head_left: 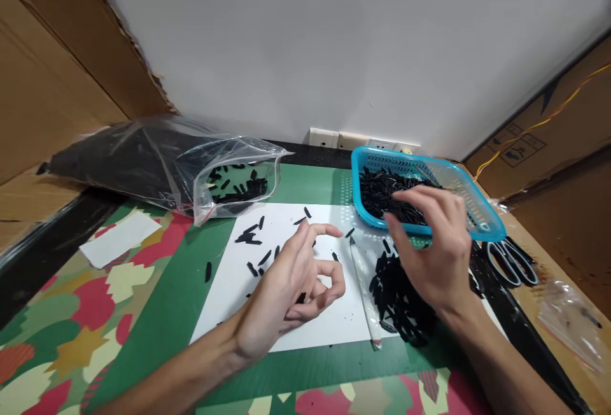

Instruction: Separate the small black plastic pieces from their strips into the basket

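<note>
Your right hand point(442, 243), thumb and fingers parted with nothing visibly pinched, is nearer the pile of black pieces point(396, 300), which lies on your side of those fingertips, long axes mixed; the blue basket point(494, 230) extends just beyond them. Your left hand point(291, 275) curls loosely, a black sliver point(301, 298) showing at its fingers, whether gripped cannot be told; between both hands lies a pencil-like stick point(365, 293)

Head view, forward and down over hands point(286, 275), facing wall point(334, 52); probably close.
</note>
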A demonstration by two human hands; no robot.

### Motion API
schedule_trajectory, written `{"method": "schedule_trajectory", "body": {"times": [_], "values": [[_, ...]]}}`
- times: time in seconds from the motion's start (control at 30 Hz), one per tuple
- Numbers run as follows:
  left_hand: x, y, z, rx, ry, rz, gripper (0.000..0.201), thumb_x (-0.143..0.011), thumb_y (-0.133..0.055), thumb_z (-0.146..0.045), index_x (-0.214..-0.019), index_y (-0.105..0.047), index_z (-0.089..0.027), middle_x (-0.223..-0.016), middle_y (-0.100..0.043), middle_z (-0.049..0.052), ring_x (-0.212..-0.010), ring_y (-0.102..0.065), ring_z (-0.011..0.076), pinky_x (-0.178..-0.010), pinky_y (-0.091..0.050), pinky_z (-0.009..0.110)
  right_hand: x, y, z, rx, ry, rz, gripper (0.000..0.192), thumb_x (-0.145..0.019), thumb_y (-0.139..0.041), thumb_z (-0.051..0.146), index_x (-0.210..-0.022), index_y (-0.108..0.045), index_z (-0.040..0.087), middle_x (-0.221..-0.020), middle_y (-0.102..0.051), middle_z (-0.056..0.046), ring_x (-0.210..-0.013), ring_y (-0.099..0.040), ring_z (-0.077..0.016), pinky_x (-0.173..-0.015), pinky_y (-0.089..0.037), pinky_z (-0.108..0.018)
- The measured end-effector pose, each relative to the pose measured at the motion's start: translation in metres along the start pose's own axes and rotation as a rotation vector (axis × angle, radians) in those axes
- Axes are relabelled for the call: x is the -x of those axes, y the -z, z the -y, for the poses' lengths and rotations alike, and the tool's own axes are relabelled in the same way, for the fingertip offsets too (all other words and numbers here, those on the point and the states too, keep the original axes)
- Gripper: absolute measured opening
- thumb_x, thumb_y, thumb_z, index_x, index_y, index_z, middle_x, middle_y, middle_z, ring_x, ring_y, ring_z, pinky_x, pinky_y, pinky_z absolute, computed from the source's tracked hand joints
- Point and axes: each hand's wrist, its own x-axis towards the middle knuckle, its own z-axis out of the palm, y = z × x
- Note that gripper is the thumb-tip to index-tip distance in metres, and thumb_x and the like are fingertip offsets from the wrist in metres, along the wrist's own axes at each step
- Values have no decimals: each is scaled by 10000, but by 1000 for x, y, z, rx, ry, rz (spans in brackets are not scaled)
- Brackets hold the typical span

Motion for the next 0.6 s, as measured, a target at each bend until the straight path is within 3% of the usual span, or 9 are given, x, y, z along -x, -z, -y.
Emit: {"method": "schedule_trajectory", "body": {"times": [0.13, 0.23, 0.4, 0.6], "values": [[-2, -4, 8, -30, 67, -22, 676, -939, -323, -827, -1429, -330, -360, -767, -553, -48, -415, -140, 59, -373, -34, 179, 9, -6, 31, -442, 197, 308, 139, -1000, -666, 112, -1078, -725, 211, -996, -696, -83, -927, -619, -236, -807, -512, -385], [0, -8, 14, -35, 93, -27, 703, -938, -365, -833, -1457, -342, -359, -763, -511, -62, -453, -155, 68, -399, -48, 201, 16, -10, 46, -584, 290, 492, 143, -1055, -615, 164, -1040, -751, 204, -915, -693, -51, -850, -608, -192, -734, -475, -337], [5, -13, 17, 23, 84, 1, 666, -976, -316, -808, -1466, -371, -360, -756, -440, -73, -462, -153, 65, -423, -61, 209, 19, -12, 49, -480, 361, 459, 233, -1072, -599, 214, -936, -787, 207, -855, -640, -41, -753, -525, -177, -653, -375, -330], [2, -11, 20, 87, 66, 22, 656, -969, -320, -816, -1419, -417, -348, -836, -420, -63, -482, -132, 50, -426, -53, 195, 17, -11, 50, -434, 387, 529, 215, -1064, -625, 251, -950, -806, 230, -862, -595, -39, -809, -529, -187, -693, -410, -319]]}}
